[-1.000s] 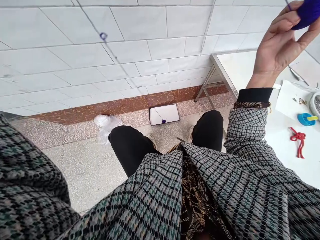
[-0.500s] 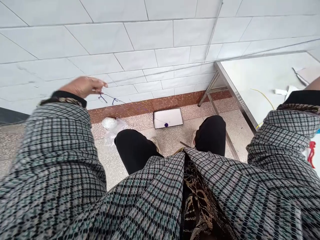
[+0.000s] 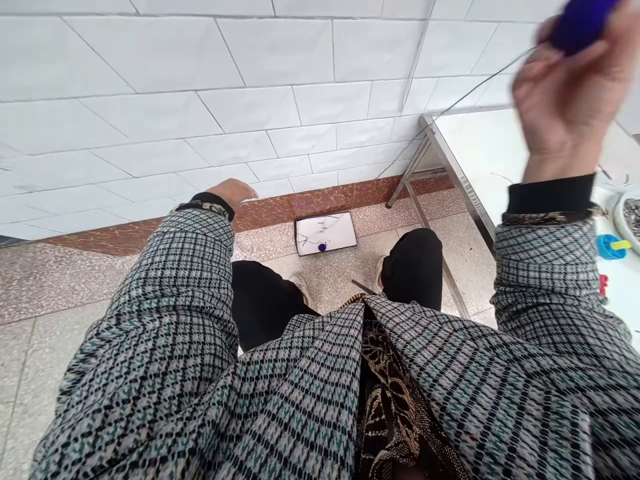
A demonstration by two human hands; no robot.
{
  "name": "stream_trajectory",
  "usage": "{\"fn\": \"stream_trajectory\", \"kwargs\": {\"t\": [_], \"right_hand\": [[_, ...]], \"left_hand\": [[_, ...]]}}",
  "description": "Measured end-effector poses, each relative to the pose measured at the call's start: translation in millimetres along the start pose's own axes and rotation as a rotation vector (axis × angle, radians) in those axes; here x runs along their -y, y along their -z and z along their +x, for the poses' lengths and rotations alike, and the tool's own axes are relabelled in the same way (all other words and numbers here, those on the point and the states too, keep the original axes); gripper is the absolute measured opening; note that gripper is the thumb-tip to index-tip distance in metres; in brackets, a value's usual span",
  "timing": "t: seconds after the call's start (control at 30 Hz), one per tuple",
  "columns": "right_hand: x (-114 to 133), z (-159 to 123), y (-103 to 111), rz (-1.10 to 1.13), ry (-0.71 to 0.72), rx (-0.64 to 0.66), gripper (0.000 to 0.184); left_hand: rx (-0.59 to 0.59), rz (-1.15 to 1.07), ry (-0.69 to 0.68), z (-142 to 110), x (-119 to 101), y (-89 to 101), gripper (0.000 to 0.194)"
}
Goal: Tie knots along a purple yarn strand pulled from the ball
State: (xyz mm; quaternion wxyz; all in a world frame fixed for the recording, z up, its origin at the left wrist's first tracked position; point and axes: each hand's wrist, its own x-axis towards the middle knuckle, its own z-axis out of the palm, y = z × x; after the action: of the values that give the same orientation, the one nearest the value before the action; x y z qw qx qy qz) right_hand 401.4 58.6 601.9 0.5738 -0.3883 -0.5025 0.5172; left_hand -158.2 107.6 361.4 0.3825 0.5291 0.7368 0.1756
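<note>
My right hand (image 3: 575,100), blurred by motion, is raised above the white table at the upper right. Its fingers are closed around a purple yarn ball (image 3: 583,27), partly cut off by the top edge. A dark yarn strand (image 3: 470,93) runs from it down and left past the table corner towards the wall base. Near the wall at left, my left hand (image 3: 234,191) has its fingers stretched out to the right, holding nothing that I can see. On the floor lies a shallow white box lid (image 3: 327,230) with a small purple ball (image 3: 322,247) and loose dark yarn in it.
A metal-framed white table (image 3: 480,147) stands at right, its leg (image 3: 407,173) near the wall. On it are a blue ring-shaped piece (image 3: 607,247), a red piece (image 3: 603,285) and a white bowl (image 3: 631,213). White tiles (image 3: 280,53) cover the wall ahead.
My right hand has swung up into view with the purple yarn ball. My left hand has moved right and down, letting go of the purple yarn, which now lies loose around the lid.
</note>
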Motion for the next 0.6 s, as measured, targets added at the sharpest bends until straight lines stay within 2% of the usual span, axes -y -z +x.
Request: {"fn": "stream_trajectory", "kwargs": {"t": [0.03, 0.07, 0.1, 0.13, 0.17, 0.2, 0.27, 0.33, 0.37, 0.4, 0.43, 0.5, 0.6], "right_hand": [[-13, -2, -27, 0.130, 0.000, 0.038, 0.036], [-27, -5, -51, 0.192, -0.074, 0.064, 0.041], [-43, -7, -73, 0.223, -0.125, 0.092, 0.037], [-59, -8, -92, 0.222, -0.163, 0.156, 0.025], [-76, -10, -106, 0.213, -0.198, 0.198, 0.016], [-91, -11, -118, 0.192, -0.257, 0.249, 0.014], [-120, -12, -131, 0.146, -0.357, 0.317, 0.013], [-144, -11, -136, 0.126, -0.395, 0.399, 0.023], [-154, -11, -136, 0.129, -0.399, 0.432, 0.030], [-163, -10, -135, 0.146, -0.396, 0.452, 0.035], [-170, -9, -133, 0.172, -0.394, 0.452, 0.040], [-183, -6, -128, 0.227, -0.402, 0.388, 0.044], [-197, 2, -118, 0.285, -0.458, 0.174, 0.031]], "left_hand": [[0.005, 0.003, 0.012, 2, -9, -11.1, 0.043], [0.004, 0.002, 0.016, 2, -19, -22.1, 0.040], [0.003, -0.021, 0.002, 0, -32, -32.9, 0.035], [0.004, -0.060, -0.022, -5, -46, -43.6, 0.028], [0.007, -0.136, -0.091, -12, -63, -54.0, 0.017], [0.041, -0.348, -0.214, -22, -82, -64.3, 0.011], [0.220, -0.669, -0.388, -48, -122, -83.8, 0.015], [0.400, -0.819, -0.472, -72, -159, -101.1, 0.020], [0.401, -0.869, -0.470, -82, -172, -108.5, 0.022], [0.418, -0.882, -0.451, -90, -181, -114.7, 0.031], [0.433, -0.870, -0.423, -95, -185, -119.5, 0.038], [0.449, -0.822, -0.366, -97, -180, -125.2, 0.043], [0.460, -0.766, -0.324, -83, -147, -128.8, 0.028]]}}
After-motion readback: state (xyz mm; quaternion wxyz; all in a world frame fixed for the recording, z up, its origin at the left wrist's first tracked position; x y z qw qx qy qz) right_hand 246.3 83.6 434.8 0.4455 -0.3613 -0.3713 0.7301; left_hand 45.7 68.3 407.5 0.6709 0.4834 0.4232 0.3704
